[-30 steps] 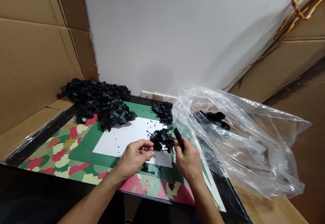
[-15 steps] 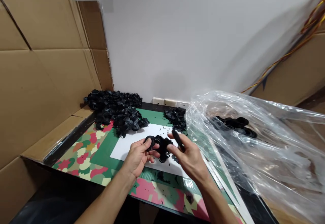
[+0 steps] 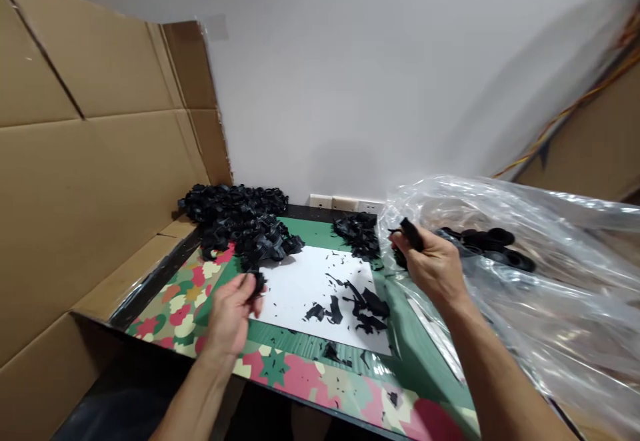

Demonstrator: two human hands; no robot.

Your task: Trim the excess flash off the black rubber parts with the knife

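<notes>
My left hand (image 3: 233, 311) is closed around a small black rubbery piece (image 3: 258, 285), just in front of the large heap of black ribbed rubber parts (image 3: 265, 237). Over on the right, my right hand (image 3: 437, 264) grips a short black stick-like tool (image 3: 411, 234), its kind unclear, at the near edge of the clear plastic bag (image 3: 500, 307). Something dark shows under the right fingers, too blurred to name. Between the hands lies a white sheet (image 3: 295, 287) with torn black scraps (image 3: 370, 304) on its right half.
A smaller pile of black scraps (image 3: 357, 233) sits at the back by the wall sockets (image 3: 345, 203). Black round parts (image 3: 493, 244) lie in the bag. Cardboard walls (image 3: 125, 194) close off the left. Beneath the sheet are a green mat (image 3: 425, 354) and a patterned cover (image 3: 310, 377).
My hands have parted: the left went left toward the heap, the right went up and right to the bag. The black clump between them is gone from there, and scraps on the sheet are uncovered.
</notes>
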